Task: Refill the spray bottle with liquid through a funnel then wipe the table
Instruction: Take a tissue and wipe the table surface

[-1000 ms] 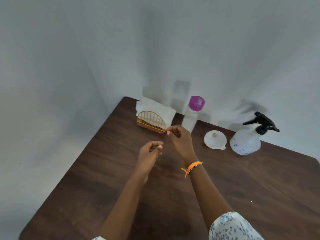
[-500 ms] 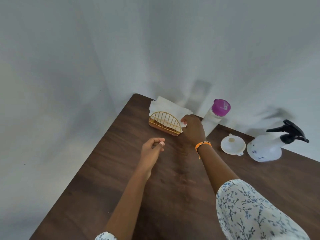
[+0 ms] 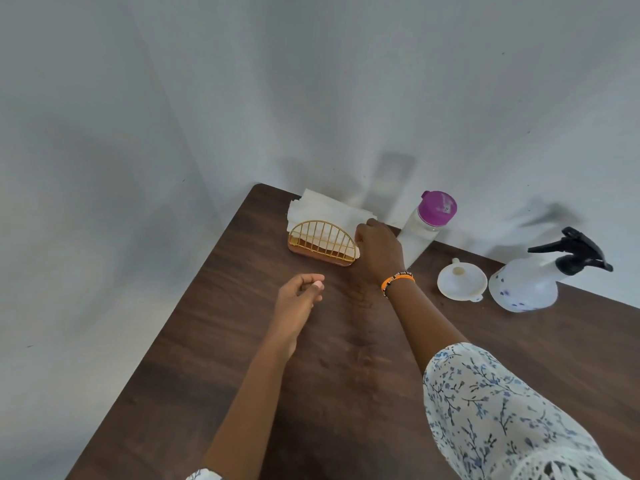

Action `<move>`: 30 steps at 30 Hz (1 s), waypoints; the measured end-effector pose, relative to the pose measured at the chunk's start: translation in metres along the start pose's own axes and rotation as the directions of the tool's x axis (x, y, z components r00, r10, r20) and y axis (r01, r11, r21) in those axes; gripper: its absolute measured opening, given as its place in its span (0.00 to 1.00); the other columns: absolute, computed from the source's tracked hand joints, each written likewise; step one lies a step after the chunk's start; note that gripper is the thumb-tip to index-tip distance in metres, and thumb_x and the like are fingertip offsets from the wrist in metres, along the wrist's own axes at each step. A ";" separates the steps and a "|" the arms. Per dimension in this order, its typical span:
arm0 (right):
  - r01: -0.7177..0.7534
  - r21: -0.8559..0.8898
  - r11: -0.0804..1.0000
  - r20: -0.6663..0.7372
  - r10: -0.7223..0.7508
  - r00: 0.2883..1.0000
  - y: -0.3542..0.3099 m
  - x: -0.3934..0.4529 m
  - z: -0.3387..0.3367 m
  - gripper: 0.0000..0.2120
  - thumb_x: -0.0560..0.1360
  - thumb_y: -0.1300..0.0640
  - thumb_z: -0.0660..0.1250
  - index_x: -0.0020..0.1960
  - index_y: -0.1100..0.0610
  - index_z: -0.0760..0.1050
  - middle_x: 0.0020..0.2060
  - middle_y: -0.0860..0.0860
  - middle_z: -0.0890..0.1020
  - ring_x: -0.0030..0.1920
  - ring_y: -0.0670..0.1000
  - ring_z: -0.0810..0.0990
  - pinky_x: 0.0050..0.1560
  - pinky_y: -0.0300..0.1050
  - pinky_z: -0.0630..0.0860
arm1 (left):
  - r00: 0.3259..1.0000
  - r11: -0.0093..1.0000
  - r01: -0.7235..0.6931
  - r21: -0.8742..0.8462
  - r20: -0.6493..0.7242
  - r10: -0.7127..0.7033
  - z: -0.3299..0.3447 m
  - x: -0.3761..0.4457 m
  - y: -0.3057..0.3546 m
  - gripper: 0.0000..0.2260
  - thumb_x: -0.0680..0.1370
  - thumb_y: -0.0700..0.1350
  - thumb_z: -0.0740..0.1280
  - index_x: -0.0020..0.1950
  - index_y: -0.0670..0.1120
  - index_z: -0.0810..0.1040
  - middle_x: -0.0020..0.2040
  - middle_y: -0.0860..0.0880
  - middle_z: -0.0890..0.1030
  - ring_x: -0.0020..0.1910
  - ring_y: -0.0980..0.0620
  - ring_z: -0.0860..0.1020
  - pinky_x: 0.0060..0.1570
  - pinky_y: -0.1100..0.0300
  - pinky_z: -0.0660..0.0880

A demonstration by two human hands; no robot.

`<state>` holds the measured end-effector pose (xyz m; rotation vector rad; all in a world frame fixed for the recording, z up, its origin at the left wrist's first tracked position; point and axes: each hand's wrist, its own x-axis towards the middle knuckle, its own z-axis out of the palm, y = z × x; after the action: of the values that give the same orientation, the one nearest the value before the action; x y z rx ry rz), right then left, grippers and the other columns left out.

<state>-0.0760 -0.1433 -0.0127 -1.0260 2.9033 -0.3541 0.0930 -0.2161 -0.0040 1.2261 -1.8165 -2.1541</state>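
Nearest to me I see my right forearm in a white sleeve printed with small blue sprigs, stretched out over the dark wood-grain table. My left hand hovers above the middle of the table, fingers loosely curled with the thumb near the fingertips, holding nothing. Further on, my right hand, an orange beaded wristband on its wrist, reaches the right end of the napkins; its fingers are bent at the paper's edge, though I cannot tell whether they actually pinch a sheet. The white napkins stand in a gold wire holder at the table's far left corner. To the right, a white funnel lies mouth up, just beside the spray bottle, a squat translucent white body with faint blue flecks and a black trigger head. Against the wall stands a clear bottle with a purple cap.
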 end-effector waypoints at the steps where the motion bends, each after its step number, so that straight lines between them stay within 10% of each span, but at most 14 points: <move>1: -0.006 0.012 1.000 -0.004 0.006 1.000 0.000 0.000 0.000 0.07 0.74 0.68 0.59 0.48 0.62 0.74 0.48 0.57 0.76 0.51 0.57 0.74 0.38 0.46 0.69 | 1.000 1.000 0.001 0.000 0.003 -0.001 0.000 0.000 0.000 0.07 0.79 0.43 0.62 0.52 0.52 0.78 0.52 0.50 0.79 0.51 0.53 0.78 0.55 0.59 0.74; 13: 0.087 0.200 0.976 -0.267 -0.031 0.963 -0.008 0.002 -0.012 0.06 0.72 0.72 0.60 0.46 0.65 0.73 0.49 0.61 0.73 0.47 0.57 0.71 0.44 0.44 0.70 | 1.000 1.000 0.016 -0.010 0.022 -0.016 0.005 -0.001 0.004 0.07 0.79 0.43 0.62 0.53 0.51 0.78 0.53 0.50 0.79 0.51 0.55 0.78 0.55 0.61 0.73; 23: -0.209 0.722 0.660 -0.050 0.351 0.935 -0.010 0.013 -0.020 0.22 0.65 0.60 0.76 0.55 0.61 0.71 0.48 0.52 0.75 0.42 0.47 0.74 0.44 0.36 0.74 | 0.999 0.999 0.042 0.009 0.022 -0.042 0.005 -0.001 0.004 0.06 0.79 0.44 0.62 0.51 0.53 0.77 0.53 0.51 0.79 0.51 0.55 0.77 0.56 0.60 0.72; 30: -0.216 0.748 0.627 0.012 0.313 0.950 -0.016 0.023 -0.027 0.04 0.72 0.64 0.68 0.46 0.63 0.77 0.42 0.51 0.78 0.42 0.47 0.73 0.39 0.32 0.68 | 0.999 0.999 0.024 0.025 0.024 -0.025 0.006 0.001 0.011 0.06 0.79 0.45 0.62 0.52 0.53 0.77 0.53 0.51 0.79 0.51 0.55 0.77 0.58 0.58 0.72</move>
<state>-0.0874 -0.1642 0.0182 -0.4251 2.4809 -1.4650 0.0840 -0.2151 0.0044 1.2389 -1.8532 -2.1750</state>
